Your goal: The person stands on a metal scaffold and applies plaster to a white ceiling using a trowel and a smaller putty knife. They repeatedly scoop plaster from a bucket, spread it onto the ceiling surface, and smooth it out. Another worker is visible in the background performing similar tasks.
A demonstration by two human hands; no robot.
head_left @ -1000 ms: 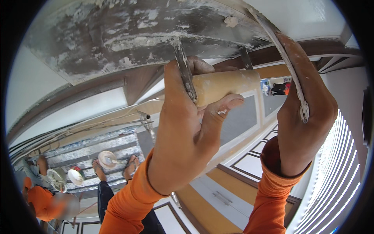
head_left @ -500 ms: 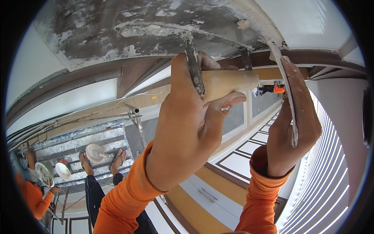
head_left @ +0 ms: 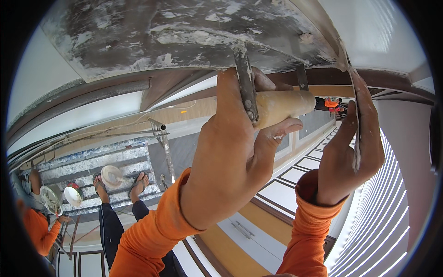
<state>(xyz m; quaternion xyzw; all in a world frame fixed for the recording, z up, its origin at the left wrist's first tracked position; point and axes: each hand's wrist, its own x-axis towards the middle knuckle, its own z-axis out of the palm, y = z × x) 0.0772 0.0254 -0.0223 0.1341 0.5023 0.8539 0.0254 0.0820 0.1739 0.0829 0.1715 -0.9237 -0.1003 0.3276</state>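
My left hand [head_left: 226, 147] is closed around the pale, round handle [head_left: 286, 104] of a large plastering trowel. Two metal posts join that handle to the dark blade [head_left: 129, 39], which is smeared with white compound. At the blade's right edge, my right hand [head_left: 350, 147] grips a thin, compound-coated scraper [head_left: 356, 122] seen almost edge-on. The scraper's upper end meets the trowel's edge, where a strip of pale compound [head_left: 341, 57] has gathered. White smudges mark my left thumb.
Far below, my sandalled feet stand on white-splattered planks [head_left: 120, 157] by a round container [head_left: 111, 176]. Metal scaffold poles [head_left: 166, 147] rise nearby. At lower left, a person in orange [head_left: 37, 228] sits near a bucket [head_left: 50, 198] and a white bowl [head_left: 73, 195]. Another person [head_left: 330, 102] is in the distance.
Both hands have shifted a little to the right, carrying the trowel and scraper along. The trowel's handle has also dropped slightly in view. Both grips are kept.
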